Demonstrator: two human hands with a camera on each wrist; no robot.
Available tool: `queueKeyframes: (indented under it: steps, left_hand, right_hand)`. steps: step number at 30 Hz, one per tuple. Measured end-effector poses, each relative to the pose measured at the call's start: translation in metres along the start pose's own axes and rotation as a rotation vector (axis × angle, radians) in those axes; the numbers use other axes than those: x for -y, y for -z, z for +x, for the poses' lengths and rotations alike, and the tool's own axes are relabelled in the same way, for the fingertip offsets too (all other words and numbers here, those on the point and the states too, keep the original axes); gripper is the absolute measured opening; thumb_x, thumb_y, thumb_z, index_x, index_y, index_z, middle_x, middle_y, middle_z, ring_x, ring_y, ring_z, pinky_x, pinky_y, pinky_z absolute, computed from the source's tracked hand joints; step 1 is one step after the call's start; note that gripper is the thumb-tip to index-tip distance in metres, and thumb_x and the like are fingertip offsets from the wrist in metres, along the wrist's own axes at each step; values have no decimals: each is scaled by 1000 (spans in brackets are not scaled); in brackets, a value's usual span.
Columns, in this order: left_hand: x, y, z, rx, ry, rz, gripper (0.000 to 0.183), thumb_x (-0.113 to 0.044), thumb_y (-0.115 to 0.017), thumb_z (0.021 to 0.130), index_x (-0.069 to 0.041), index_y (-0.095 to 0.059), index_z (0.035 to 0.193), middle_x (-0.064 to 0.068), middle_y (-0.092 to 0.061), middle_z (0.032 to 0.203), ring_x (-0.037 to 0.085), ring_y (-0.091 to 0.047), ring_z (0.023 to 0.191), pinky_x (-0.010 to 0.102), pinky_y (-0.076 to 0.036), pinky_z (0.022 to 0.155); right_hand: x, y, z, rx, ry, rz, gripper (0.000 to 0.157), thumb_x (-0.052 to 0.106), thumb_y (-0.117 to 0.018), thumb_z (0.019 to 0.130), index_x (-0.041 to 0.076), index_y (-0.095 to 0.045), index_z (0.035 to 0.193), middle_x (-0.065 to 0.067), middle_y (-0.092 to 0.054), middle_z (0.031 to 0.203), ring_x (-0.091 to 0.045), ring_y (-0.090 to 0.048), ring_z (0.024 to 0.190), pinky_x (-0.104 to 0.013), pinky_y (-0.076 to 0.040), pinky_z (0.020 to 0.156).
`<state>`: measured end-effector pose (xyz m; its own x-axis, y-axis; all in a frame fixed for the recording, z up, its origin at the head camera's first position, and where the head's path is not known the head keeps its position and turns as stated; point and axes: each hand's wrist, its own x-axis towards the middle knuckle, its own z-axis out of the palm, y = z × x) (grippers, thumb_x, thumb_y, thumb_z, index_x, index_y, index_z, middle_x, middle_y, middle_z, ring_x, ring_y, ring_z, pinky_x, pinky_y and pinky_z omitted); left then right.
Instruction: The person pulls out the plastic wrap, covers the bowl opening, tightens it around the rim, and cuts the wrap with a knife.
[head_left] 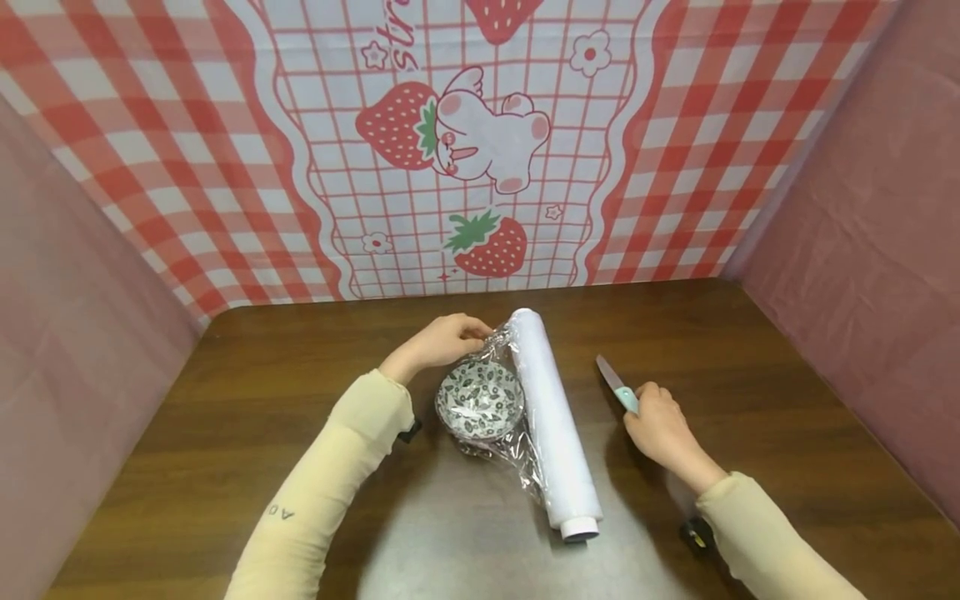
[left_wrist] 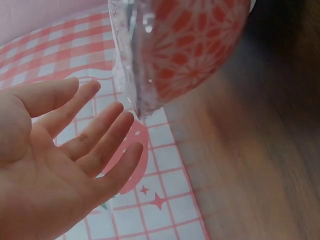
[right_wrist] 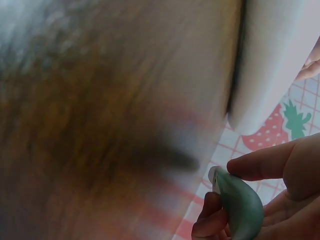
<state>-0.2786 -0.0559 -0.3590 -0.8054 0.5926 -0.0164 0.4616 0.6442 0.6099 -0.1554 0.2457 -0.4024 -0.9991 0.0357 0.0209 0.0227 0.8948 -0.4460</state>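
Note:
A bowl (head_left: 480, 402) with a dark leaf pattern inside stands mid-table under clear cling film (head_left: 517, 454). Its outside, seen in the left wrist view, is red with white flower lines (left_wrist: 195, 45). Right beside it lies a long white roll of cling film (head_left: 553, 417), joined to the film over the bowl. My left hand (head_left: 448, 340) is at the bowl's far side by the film's edge, its fingers loosely extended and holding nothing in the left wrist view. To the right of the roll, my right hand (head_left: 663, 427) grips a small knife (head_left: 627, 397) by its pale green handle, blade pointing away.
The brown wooden table (head_left: 247, 408) reaches back to a red-and-white checked cloth (head_left: 660, 167) with strawberry prints. Pink cloth walls (head_left: 862, 208) stand at both sides. Dark wrist cameras (head_left: 697, 535) sit under the sleeves.

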Motion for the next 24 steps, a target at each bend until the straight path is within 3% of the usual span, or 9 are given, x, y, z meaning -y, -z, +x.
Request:
queueKeyframes:
  steps: [6, 14, 19, 24]
  left_hand:
    - [-6, -1, -4, -21, -18, -35, 31, -16, -53, 89, -5, -59, 118, 10, -61, 112, 22, -57, 102, 34, -47, 86]
    - [-11, -7, -5, 41, -72, 1, 33, -16, -51, 90, -7, -57, 121, 9, -59, 118, 21, -56, 104, 35, -45, 88]
    - [-14, -9, -3, 48, -89, 0, 32, -15, -52, 90, -7, -57, 121, 9, -61, 117, 21, -58, 101, 35, -46, 87]
    - [-17, -10, -4, 98, -101, 0, 33, -16, -51, 91, -7, -56, 122, 7, -59, 120, 20, -56, 107, 34, -45, 91]
  right_hand:
    - [-3, -3, 4, 26, -42, -34, 26, 7, -53, 74, -12, -44, 89, -29, -44, 86, -43, -50, 76, -50, -41, 66]
    - [-5, -2, 6, 107, -27, -129, 30, 13, -59, 74, -12, -46, 84, -29, -51, 80, -44, -53, 73, -51, -42, 67]
    - [-3, -1, 3, 92, -7, -130, 32, 17, -63, 76, -9, -46, 82, -27, -50, 78, -42, -53, 72, -50, -42, 65]
    - [13, 7, -5, 13, 26, -109, 30, 18, -56, 83, -10, -50, 92, -26, -50, 86, -42, -52, 79, -49, -42, 66]
